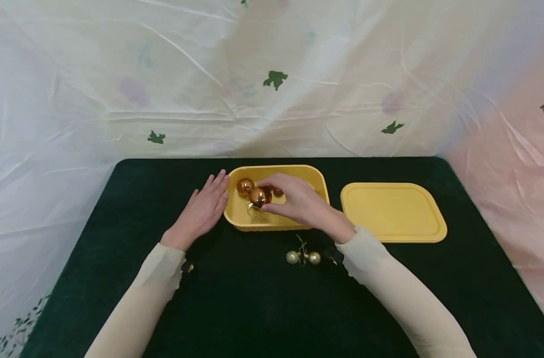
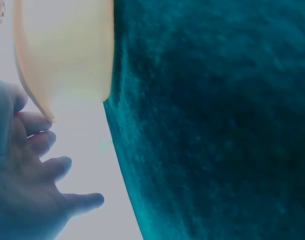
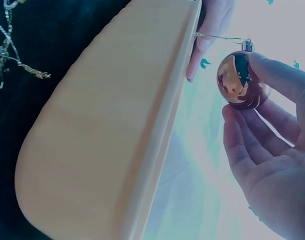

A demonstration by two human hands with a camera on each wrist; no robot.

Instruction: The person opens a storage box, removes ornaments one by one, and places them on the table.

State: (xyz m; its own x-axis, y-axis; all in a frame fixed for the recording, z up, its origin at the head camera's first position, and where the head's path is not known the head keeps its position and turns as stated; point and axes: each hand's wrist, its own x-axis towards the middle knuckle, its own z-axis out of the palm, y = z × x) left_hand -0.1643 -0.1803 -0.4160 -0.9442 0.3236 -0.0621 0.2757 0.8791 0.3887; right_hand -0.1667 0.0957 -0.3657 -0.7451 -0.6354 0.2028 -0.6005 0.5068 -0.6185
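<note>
In the head view a yellow box (image 1: 280, 227) stands near the table's far edge. My right hand (image 1: 298, 201) pinches a shiny copper Christmas ball (image 1: 259, 196) over the box. The right wrist view shows the same copper ball (image 3: 237, 80) between thumb and fingers, with a thin string trailing from its metal cap. Another copper ball (image 1: 245, 187) lies at the box's left end, and a small dark red ball (image 1: 278, 192) shows beside my fingers. My left hand (image 1: 204, 206) has its fingers extended, fingertips right at the box's left wall.
The yellow lid (image 1: 393, 213) lies flat to the right of the box. In front of the box are a glittery gold ball (image 1: 292, 257) and a smooth gold ball (image 1: 314, 257) with strings. Dark green cloth (image 1: 254, 308) covers the table; a pale printed curtain (image 1: 272, 109) hangs behind.
</note>
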